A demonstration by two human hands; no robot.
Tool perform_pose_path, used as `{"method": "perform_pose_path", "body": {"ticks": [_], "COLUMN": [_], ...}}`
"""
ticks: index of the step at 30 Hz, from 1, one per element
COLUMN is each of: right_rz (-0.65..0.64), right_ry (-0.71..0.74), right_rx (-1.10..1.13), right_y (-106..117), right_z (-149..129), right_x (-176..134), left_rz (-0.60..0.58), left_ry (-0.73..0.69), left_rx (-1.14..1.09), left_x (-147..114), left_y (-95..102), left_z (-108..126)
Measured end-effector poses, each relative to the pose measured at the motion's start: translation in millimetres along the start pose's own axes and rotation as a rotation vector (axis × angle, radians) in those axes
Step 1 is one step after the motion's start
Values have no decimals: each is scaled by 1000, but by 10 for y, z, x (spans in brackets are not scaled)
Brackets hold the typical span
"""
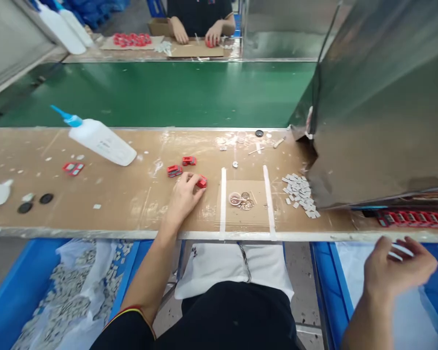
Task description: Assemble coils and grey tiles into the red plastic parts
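Note:
My left hand (184, 197) is on the table with its fingers closed on a small red toy vehicle part (202, 182). Two similar red parts lie just beyond it, one nearer (174, 170) and one farther (189, 160). Off to the right, my right hand (397, 270) hovers over a blue bin by the table's front edge. Its fingers are loosely bent and apart, and nothing shows in them. Close to that hand, a row of red parts (416, 218) sits under the metal housing.
A white squeeze bottle (101, 141) lies on the cardboard-covered table (131, 209). Small grey pieces (301, 194) are heaped beside the metal housing (383, 112). Metal rings (245, 201) lie between white tape strips. Behind runs a green belt (182, 92), with a co-worker's hands (213, 34) beyond.

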State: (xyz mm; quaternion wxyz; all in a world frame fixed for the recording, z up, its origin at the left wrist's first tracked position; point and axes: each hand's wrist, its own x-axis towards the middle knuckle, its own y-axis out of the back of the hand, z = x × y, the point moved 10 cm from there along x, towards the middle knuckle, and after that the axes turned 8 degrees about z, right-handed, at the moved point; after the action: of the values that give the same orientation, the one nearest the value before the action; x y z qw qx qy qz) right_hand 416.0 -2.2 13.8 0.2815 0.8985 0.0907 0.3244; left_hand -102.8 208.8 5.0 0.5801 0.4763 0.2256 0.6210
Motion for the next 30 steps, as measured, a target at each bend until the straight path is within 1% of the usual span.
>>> {"method": "perform_pose_path", "body": {"ticks": [1,3,5,7,10,13,15,17,19,20,23,25,26,28,30], "right_rz": [13,-66,-216,-367,-558,-722,-822,-902,-951,-961,-968,-977,-984,-982,-939], "right_ry": [1,33,70,121,259,385,445,490,527,540,556,558,563,585,615], "right_rx": [25,111,229,323,407,500,555,598,627,638,659,673,676,667,634], "right_y": [53,20,-135,-327,-590,-792,-905,-997,-1066,-1090,-1144,-1173,-1186,-1208,-1219], "right_z": [-87,-328,-612,-914,-1395,-1832,-2071,-2267,-2426,-2493,-2644,-2713,-2739,-2776,-2789], "right_x": [-151,-473,-774,-1013,-1261,-1446,-1565,-1674,-1761,-1789,-1837,-1858,-1869,-1882,-1867], "left_rz": [10,39,58,39,-16,-16,4,31,30,9,-121,-195,-209,-197,-160], "left_ry": [17,58,93,109,117,148,224,324,403,429,471,477,475,466,445], "left_rx": [-20,-67,-112,-143,-167,-229,-409,-701,-981,-1088,-1303,-1374,-1382,-1344,-1274], "left_x": [-30,-95,-148,-178,-201,-247,-312,-398,-483,-521,-616,-667,-686,-719,-748], "left_y": [13,45,65,57,49,98,110,77,-4,-60,-254,-360,-394,-426,-416], "left_z": [-5,-20,-37,-48,-63,-89,-123,-142,-105,-60,143,265,299,313,293]}}
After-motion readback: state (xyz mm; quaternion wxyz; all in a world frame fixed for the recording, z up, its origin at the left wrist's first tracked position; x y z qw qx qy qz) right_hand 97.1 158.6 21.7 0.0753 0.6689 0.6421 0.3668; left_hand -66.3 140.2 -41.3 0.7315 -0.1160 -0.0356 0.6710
